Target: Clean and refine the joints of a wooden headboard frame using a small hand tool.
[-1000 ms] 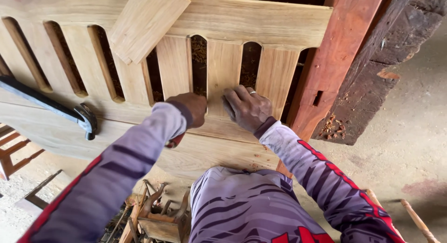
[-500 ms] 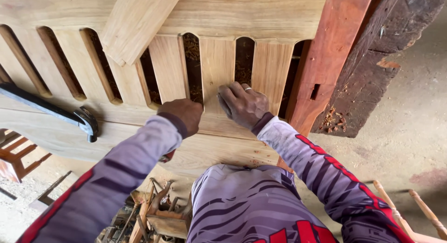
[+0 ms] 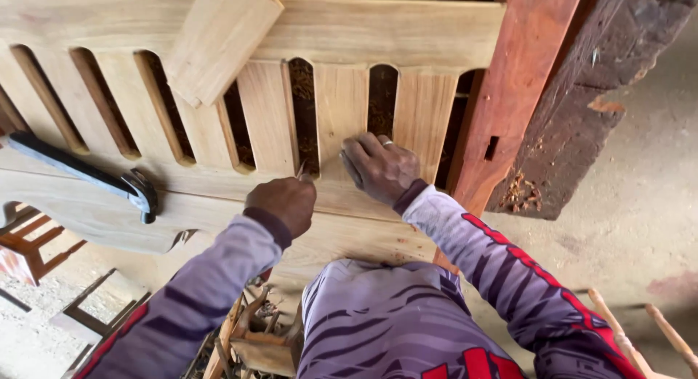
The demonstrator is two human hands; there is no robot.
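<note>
Across the whole near view lies a pale slatted wooden panel (image 3: pixel 349 37), long axis running left to right, slats pointing near to far. Right hand (image 3: pixel 379 167) presses flat, fingers spread, on a slat. Left hand (image 3: pixel 282 202) is fisted around a thin tool (image 3: pixel 300 170). Dusty concrete floor (image 3: pixel 640 204) lies right.

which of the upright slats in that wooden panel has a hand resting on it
The slat between the two dark slots right of centre: the right hand lies flat on its lower end. Other slats are untouched.
</note>
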